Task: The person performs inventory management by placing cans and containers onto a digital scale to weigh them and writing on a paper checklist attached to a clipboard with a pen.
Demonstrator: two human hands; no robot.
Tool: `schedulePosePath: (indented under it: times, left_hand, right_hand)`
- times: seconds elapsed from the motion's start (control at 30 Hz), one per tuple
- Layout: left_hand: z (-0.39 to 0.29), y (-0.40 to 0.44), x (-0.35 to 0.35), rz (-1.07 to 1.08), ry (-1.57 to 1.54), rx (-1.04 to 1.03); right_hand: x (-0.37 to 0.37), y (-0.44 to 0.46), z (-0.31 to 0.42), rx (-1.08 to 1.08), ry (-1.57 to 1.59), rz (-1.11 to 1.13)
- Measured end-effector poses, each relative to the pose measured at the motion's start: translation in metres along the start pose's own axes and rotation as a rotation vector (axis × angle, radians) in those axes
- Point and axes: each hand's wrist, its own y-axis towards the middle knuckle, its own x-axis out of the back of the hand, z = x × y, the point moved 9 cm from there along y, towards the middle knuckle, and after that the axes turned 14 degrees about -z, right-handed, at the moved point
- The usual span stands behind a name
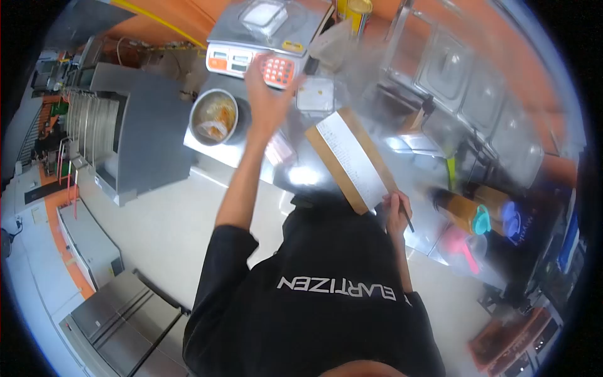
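My left hand (270, 97) reaches over the counter to the front of a digital scale (224, 51). Its fingers are apart and slightly blurred, close to the orange keypad (277, 70); whether they touch it I cannot tell. A clear plastic container (264, 16) with white contents sits on the scale's pan. My right hand (397, 210) is closed around a dark pen (408, 221) at the lower corner of a brown board (323, 141). A white printed sheet (352, 160) lies along the board. Whether the right hand also grips the board is unclear.
A metal bowl (200, 107) with food and a plastic bag stands left of my forearm. Near the scale sits a clear tub (316, 97). Bottles with teal (481, 220) and purple lids and a pink-handled jug (463, 248) stand right. A grey cabinet (154, 132) is left.
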Motion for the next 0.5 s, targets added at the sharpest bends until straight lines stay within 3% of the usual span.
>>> schedulePosePath:
  times: [0.03, 0.1, 0.17, 0.27, 0.4, 0.5]
  left_hand:
    - [0.017, 0.039, -0.013, -0.028, 0.033, 0.067]
    - [0.052, 0.114, -0.047, -0.080, 0.277, -0.184]
    - [0.109, 0.166, -0.092, 0.045, 0.579, -0.174]
    - [0.129, 0.193, -0.148, 0.487, 0.352, -0.363]
    - [0.136, 0.190, -0.144, 0.396, 0.264, -0.375]
    - [0.085, 0.159, -0.128, 0.520, 0.282, -0.377]
  right_hand:
    - [0.000, -0.002, 0.002, -0.006, 0.009, 0.014]
    - [0.001, -0.005, 0.007, -0.020, 0.023, 0.018]
    - [0.008, -0.009, 0.010, -0.033, -0.091, -0.005]
    - [0.022, -0.014, 0.017, 0.012, -0.223, -0.077]
    - [0.041, -0.022, 0.010, 0.037, -0.155, -0.182]
    - [0.052, -0.034, 0.000, -0.020, -0.124, -0.234]
